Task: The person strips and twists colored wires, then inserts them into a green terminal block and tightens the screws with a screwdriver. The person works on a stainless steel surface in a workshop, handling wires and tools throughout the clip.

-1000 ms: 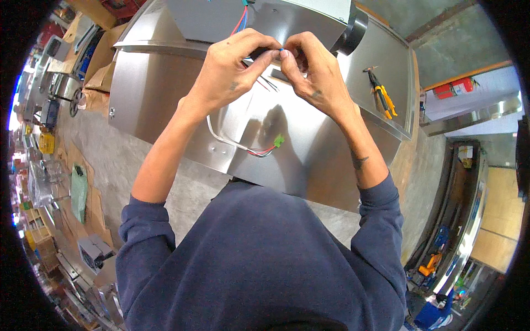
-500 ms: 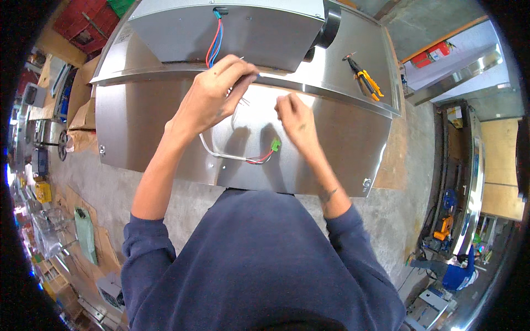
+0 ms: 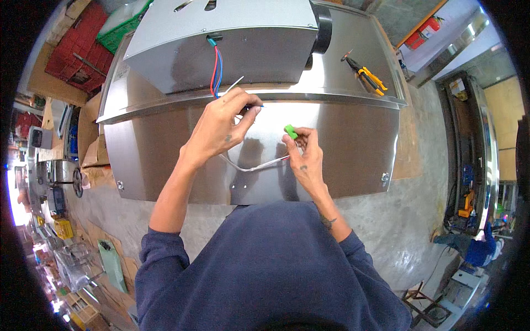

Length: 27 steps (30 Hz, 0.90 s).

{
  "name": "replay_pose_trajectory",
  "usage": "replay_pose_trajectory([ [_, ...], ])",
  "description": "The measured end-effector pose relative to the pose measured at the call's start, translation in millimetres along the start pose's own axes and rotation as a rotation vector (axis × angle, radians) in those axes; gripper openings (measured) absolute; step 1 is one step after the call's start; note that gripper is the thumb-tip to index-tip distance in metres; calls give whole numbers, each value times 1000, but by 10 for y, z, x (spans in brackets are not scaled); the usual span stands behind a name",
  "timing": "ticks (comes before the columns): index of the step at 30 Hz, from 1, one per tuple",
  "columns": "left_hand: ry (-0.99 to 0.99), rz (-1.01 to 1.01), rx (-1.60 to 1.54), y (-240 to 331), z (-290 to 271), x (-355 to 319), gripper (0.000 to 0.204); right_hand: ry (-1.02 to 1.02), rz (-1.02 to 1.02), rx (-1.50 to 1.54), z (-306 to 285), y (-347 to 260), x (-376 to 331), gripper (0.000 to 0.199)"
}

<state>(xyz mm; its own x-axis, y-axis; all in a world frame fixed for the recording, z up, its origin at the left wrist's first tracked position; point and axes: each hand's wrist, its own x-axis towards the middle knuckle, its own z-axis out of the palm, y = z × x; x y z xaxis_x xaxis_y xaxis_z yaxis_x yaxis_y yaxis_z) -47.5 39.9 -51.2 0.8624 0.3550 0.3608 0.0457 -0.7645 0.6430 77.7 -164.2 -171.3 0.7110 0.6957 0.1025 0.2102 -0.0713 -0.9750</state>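
My right hand (image 3: pixel 305 163) pinches a small green connector (image 3: pixel 291 132) between thumb and fingers, above the near steel panel. A white-sleeved cable (image 3: pixel 254 168) sags from it towards my left hand (image 3: pixel 223 121). That hand is closed in a pinch on the wires, with a bluish tip poking out past the fingertips. Red and blue wires (image 3: pixel 215 69) drop from a hole in the grey metal box (image 3: pixel 243 60) to my left hand. Behind its knuckles a thin white wire (image 3: pixel 236 83) sticks up. My left fingers hide the wire ends.
Pliers with yellow-and-black handles (image 3: pixel 364 74) lie on the far steel sheet, right of the box. A raised steel edge (image 3: pixel 331 98) crosses between the far sheet and the near panel (image 3: pixel 353 143). Far right, another person (image 3: pixel 477 248) in blue is bent over.
My right hand has picked up the green connector, which lay on the panel, and raised it with its cable. My left hand keeps its pinch. The whole view has shifted slightly.
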Motion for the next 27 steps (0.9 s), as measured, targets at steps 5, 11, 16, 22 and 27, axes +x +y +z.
replay_pose_trajectory([
  [5,-33,-38,-69,55,-52,18,12,3,-108,319,112,-415,259,33],
  [11,-17,14,-71,88,-43,-23,12,-119,-251,126,72,-475,268,39],
  [16,-35,69,-10,63,-47,-23,12,-124,-286,143,98,-464,294,45],
  [22,-57,79,21,91,-45,5,13,-126,-285,165,92,-507,302,44],
  [27,-59,107,50,79,-27,16,13,-62,-420,-16,84,-536,336,41],
])
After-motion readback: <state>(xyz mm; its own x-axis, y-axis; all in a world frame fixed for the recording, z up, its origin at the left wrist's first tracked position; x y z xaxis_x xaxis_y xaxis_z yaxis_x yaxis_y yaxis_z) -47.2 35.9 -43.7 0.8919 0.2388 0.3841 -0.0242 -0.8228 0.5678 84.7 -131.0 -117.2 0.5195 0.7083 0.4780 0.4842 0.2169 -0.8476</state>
